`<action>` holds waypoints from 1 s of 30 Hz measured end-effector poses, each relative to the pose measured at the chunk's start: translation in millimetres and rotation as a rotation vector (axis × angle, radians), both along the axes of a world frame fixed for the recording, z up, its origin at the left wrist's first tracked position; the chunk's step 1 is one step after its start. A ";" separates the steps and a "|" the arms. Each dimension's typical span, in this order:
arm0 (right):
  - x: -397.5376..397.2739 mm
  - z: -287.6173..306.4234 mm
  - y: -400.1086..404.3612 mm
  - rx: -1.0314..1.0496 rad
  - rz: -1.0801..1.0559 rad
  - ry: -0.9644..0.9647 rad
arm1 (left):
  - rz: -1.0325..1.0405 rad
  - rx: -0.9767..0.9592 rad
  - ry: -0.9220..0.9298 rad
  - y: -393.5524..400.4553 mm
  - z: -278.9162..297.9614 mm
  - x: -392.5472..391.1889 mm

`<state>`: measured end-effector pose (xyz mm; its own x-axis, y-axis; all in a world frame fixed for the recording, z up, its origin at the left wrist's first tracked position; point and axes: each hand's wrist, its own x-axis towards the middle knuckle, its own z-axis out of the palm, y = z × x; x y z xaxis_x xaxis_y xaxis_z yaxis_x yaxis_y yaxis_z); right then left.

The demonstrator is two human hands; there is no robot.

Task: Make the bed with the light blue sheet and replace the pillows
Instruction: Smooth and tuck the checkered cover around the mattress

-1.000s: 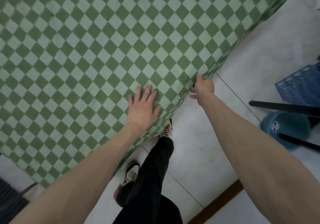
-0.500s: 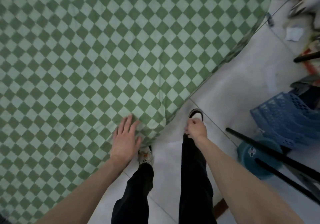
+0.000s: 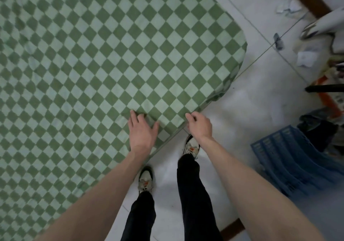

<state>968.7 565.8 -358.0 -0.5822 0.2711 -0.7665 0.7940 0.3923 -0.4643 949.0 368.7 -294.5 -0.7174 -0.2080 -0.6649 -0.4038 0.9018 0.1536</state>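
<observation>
The green-and-pale checkered sheet point(image 3: 111, 63) covered the bed, its rounded corner to the right of the hands. The left hand point(image 3: 142, 130) lay flat on the sheet near its edge, fingers spread. The right hand point(image 3: 200, 126), at the sheet's edge, pinched the fabric with curled fingers. A blue crate point(image 3: 290, 158) stood on the floor, well apart from the sheet.

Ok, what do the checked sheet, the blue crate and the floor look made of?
Checked sheet: soft matte woven cloth, likely cotton; it wrinkles under the left hand. Blue crate: rigid moulded plastic with slotted walls. Floor: pale glossy tile; grout lines and sheen show.
</observation>
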 end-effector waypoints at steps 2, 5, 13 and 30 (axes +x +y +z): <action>-7.8 -1.5 29.6 -0.031 -0.225 -0.041 | -0.022 0.010 0.035 17.2 4.8 -12.1; -17.4 -1.1 76.8 -0.075 -0.534 -0.086 | -0.144 0.027 0.038 35.9 3.9 -25.7; -130.3 -1.5 151.2 -0.128 -0.589 0.108 | -0.056 0.065 -0.035 73.8 -17.0 -57.3; -165.8 18.7 250.0 0.102 -0.339 -0.083 | -0.288 0.125 0.043 158.0 -19.2 -156.1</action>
